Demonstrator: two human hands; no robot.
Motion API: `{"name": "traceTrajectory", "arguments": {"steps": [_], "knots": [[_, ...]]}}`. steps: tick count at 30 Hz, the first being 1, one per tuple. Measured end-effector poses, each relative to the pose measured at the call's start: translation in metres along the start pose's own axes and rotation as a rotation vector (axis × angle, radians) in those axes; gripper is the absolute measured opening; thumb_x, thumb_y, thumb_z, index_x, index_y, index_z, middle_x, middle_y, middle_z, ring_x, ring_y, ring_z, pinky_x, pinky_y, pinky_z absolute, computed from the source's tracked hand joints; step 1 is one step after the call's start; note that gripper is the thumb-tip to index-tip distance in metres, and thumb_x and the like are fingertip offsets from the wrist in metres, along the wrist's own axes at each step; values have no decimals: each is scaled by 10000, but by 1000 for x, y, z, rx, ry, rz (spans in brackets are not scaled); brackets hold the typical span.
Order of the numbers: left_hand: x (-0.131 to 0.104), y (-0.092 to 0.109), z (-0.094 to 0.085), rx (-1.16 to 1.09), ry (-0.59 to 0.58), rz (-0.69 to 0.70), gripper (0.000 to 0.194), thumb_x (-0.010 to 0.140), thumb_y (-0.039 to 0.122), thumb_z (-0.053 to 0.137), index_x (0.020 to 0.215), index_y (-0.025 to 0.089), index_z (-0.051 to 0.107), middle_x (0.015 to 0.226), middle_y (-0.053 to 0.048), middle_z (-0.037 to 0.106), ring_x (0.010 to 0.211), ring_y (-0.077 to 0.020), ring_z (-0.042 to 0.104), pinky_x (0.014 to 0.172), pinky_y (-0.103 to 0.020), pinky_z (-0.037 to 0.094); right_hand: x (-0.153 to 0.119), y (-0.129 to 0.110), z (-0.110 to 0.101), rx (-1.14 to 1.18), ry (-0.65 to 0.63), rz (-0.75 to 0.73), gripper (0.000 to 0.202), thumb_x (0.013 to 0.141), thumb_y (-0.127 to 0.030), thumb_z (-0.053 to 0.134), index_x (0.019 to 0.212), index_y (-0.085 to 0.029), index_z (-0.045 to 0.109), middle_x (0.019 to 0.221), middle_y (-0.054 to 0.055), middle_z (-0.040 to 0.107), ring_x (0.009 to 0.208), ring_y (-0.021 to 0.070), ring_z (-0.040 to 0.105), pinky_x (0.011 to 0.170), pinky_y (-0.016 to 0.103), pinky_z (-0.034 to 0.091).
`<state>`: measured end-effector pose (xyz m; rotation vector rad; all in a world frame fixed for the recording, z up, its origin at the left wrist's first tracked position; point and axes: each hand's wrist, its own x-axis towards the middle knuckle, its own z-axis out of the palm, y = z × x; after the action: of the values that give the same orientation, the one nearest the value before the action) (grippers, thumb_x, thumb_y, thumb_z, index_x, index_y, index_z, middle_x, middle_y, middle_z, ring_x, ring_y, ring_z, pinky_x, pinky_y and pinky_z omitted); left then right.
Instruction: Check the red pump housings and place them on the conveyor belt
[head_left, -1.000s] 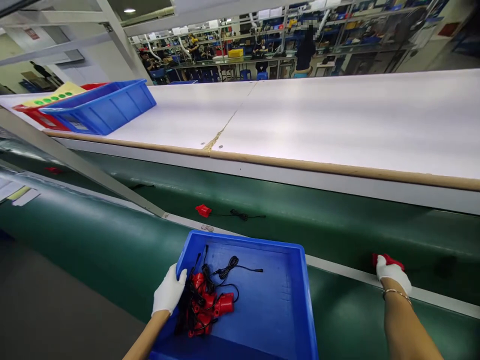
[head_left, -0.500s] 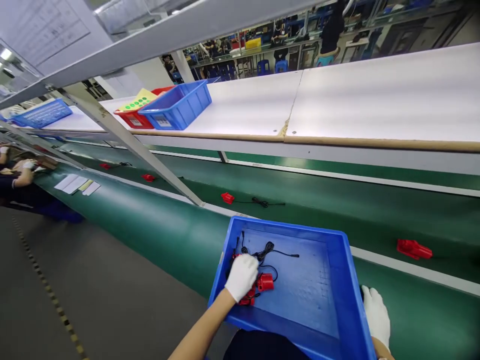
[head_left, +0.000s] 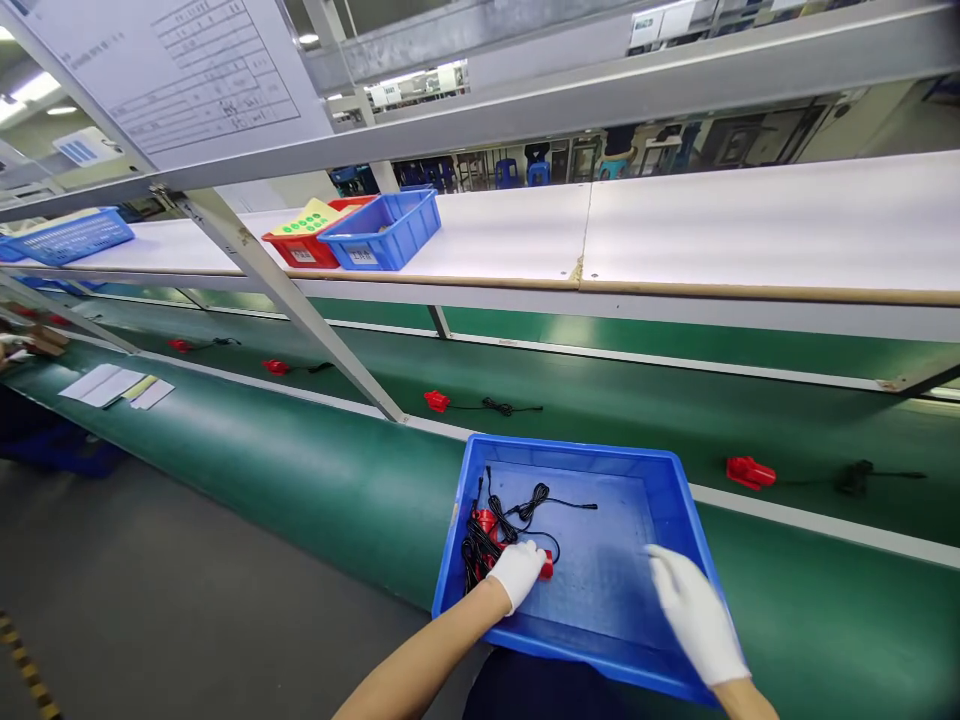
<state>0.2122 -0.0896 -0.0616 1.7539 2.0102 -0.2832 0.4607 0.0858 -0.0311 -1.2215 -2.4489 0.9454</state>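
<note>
A blue plastic bin [head_left: 570, 447] rests at the belt's near edge. Along its left side lie several red plastic parts [head_left: 486, 520] with bundled black cables [head_left: 477, 550]. My left hand [head_left: 517, 577], in a white glove, reaches in with fingers curled around a red plastic part [head_left: 547, 568], mostly covered by the glove. A looped black cable [head_left: 537, 497] lies just beyond that hand. My right hand [head_left: 694, 615], also white-gloved, hovers over the bin's right side. Its fingers are stretched towards the left, blurred at the tips, with nothing visible in them.
On the green conveyor behind the bin lie spaced red parts with cables, one at the right [head_left: 750, 472] and one nearer the middle [head_left: 436, 401]. A white shelf [head_left: 510, 235] holds a small blue bin [head_left: 382, 232] and a red bin [head_left: 300, 250]. A slanted metal post [head_left: 292, 310] stands left.
My right hand has moved from outside the bin's right wall to over its inside. My left hand has shifted right onto a red part. The conveyor's red parts appear farther left.
</note>
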Motion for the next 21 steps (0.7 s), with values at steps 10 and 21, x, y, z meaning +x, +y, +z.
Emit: {"name": "traceTrajectory", "arguments": {"steps": [10,21], "knots": [[-33,20,-80,-398,264,59,136,924,246,508,984,191,617,980,-53,616,930,-219,613,870,-359,490,9,-83,56,101,-466,-266,597,795,-409,656,1354,-214,580,1213,106,666,1107,291,619,1011,472,463],[-44,34,-117,-1635,581,-144,622,942,609,439,1379,167,421,1345,-176,557,1230,-271,560,1065,-453,425,10,-147,-14,262,-299,68,445,924,-540,449,1220,-229,564,1103,43,697,972,208,669,856,336,516]]}}
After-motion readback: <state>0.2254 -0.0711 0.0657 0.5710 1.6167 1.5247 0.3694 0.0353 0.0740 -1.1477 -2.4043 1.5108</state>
